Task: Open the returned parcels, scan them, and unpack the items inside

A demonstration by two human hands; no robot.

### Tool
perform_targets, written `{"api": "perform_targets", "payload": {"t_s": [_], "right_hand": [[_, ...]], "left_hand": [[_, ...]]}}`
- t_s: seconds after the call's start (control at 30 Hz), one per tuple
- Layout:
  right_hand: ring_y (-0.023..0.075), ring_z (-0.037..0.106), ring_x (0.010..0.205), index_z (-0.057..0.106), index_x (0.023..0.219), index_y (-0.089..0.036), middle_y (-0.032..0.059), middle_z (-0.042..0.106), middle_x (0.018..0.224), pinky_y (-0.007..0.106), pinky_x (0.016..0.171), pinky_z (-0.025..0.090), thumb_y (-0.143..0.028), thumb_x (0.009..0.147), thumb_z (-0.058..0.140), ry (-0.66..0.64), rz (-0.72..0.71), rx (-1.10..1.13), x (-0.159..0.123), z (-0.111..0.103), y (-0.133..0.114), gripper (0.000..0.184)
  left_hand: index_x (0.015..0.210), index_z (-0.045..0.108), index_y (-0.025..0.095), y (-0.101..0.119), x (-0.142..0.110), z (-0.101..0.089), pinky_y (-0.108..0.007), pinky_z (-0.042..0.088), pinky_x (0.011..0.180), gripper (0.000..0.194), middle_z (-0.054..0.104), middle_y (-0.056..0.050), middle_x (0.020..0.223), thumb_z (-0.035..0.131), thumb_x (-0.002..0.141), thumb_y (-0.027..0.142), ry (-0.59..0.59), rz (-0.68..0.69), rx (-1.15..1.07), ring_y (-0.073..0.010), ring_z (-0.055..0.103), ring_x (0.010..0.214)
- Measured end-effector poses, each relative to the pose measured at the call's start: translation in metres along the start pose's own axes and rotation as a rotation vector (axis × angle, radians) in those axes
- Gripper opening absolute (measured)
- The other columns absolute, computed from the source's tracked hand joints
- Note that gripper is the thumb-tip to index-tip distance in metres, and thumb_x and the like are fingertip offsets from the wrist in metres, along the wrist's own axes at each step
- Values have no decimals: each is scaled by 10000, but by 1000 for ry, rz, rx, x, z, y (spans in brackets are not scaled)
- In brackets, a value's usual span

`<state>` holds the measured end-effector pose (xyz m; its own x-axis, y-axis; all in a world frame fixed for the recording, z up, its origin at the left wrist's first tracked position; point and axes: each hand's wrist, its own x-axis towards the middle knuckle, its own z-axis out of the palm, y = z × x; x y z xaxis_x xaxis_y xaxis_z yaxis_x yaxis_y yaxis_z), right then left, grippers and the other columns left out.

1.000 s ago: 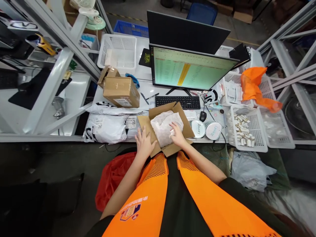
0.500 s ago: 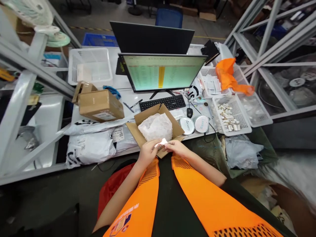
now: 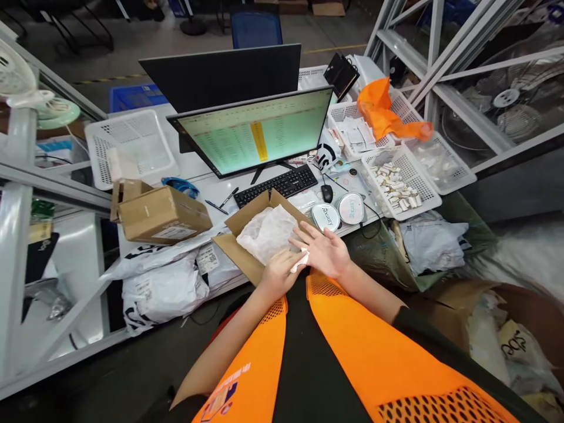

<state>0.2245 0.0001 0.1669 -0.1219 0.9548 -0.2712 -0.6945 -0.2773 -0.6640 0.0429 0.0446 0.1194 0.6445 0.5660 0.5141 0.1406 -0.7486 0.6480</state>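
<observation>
My left hand (image 3: pixel 282 271) pinches a small white crumpled piece (image 3: pixel 300 260), possibly paper or tissue, just in front of the box. Beside it my right hand (image 3: pixel 325 249) is turned palm up with its fingers spread, its heel close to the white piece. Behind both hands an open cardboard box (image 3: pixel 238 258) sits at the desk's front edge, flaps out. Crumpled white translucent wrapping (image 3: pixel 267 232) fills the box; whatever lies under it is hidden.
Behind the box are a keyboard (image 3: pixel 277 186), a mouse (image 3: pixel 326 193) and a lit monitor (image 3: pixel 251 132). Round white-lidded tins (image 3: pixel 325 217) stand right of it. A basket of small white pieces (image 3: pixel 429 205) is farther right. Closed cartons (image 3: pixel 165 214) and white mailer bags (image 3: pixel 163 294) lie left.
My right hand has let go of the white piece and opened, palm up. My left hand keeps the piece. The camera view has turned to the right.
</observation>
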Motion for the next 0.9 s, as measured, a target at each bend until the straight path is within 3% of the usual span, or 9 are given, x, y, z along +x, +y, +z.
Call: {"api": "perform_targets", "payload": {"t_s": [0.07, 0.13, 0.27, 0.33, 0.4, 0.5, 0.6, 0.77, 0.9], "right_hand": [[313, 512, 1361, 348, 1548, -229, 141, 378, 1618, 563, 1071, 467, -610, 992, 179, -1, 37, -1, -5, 0, 1, 695], [325, 508, 1358, 346, 1546, -238, 154, 397, 1600, 593, 1029, 487, -654, 988, 140, 5, 69, -1, -9, 0, 0, 726], [316, 446, 1420, 352, 1525, -264, 142, 405, 1597, 598, 1019, 492, -653, 995, 118, 33, -16, 8, -8, 3, -11, 698], [312, 430, 1435, 358, 1516, -275, 131, 403, 1601, 590, 1016, 494, -643, 998, 120, 48, -71, -17, -3, 7, -16, 679], [321, 447, 1418, 382, 1500, -274, 133, 427, 1585, 589, 1004, 499, -655, 995, 144, 40, -91, -43, 3, 11, -19, 676], [315, 466, 1402, 407, 1483, -265, 132, 443, 1575, 561, 1014, 497, -653, 996, 159, 10, -87, -15, 11, 17, -20, 670], [304, 484, 1393, 396, 1488, -238, 140, 444, 1574, 532, 1007, 508, -618, 1008, 159, -5, -4, 99, 14, 20, -16, 656], [289, 588, 1254, 440, 1468, -197, 147, 510, 1514, 478, 930, 546, -516, 1012, 251, 34, 177, 215, 19, 22, -6, 588], [274, 606, 1220, 447, 1487, -197, 120, 518, 1513, 470, 957, 532, -408, 1009, 264, 94, 147, 208, 25, 21, -10, 554]], "left_hand": [[1134, 759, 231, -6, -1, -5, -361, 561, 823, 210, 774, -64, 875, 621, 980, 269, -70, 52, -58, -197, 702, 812], [1066, 780, 233, -13, -4, -12, -357, 562, 827, 191, 764, -51, 827, 622, 983, 301, -37, 27, -92, -186, 696, 771], [1027, 781, 203, -17, -6, -25, -360, 589, 840, 228, 779, -76, 927, 601, 994, 339, 414, -201, 44, -205, 734, 873], [1017, 776, 213, -13, -2, -27, -412, 587, 908, 241, 778, -87, 991, 589, 997, 363, 507, -194, 132, -236, 731, 1002], [1049, 774, 234, -6, 4, -26, -482, 537, 1040, 247, 760, -103, 1146, 580, 998, 378, 384, -86, 162, -272, 670, 1205], [1310, 685, 230, 0, 9, -26, -549, 392, 1192, 351, 614, -132, 1452, 497, 1033, 334, 34, 28, 99, -294, 460, 1463], [1433, 589, 233, -2, 4, -34, -595, 276, 1239, 412, 621, -122, 1447, 428, 1054, 245, -173, 40, 63, -287, 360, 1524], [1227, 711, 248, -20, 0, -41, -486, 473, 1102, 274, 759, -84, 1043, 556, 1002, 228, -195, 116, 70, -261, 639, 1236], [1168, 720, 224, -33, 12, -28, -430, 550, 963, 239, 749, -83, 964, 576, 980, 194, -99, 148, 58, -254, 681, 1100]]}}
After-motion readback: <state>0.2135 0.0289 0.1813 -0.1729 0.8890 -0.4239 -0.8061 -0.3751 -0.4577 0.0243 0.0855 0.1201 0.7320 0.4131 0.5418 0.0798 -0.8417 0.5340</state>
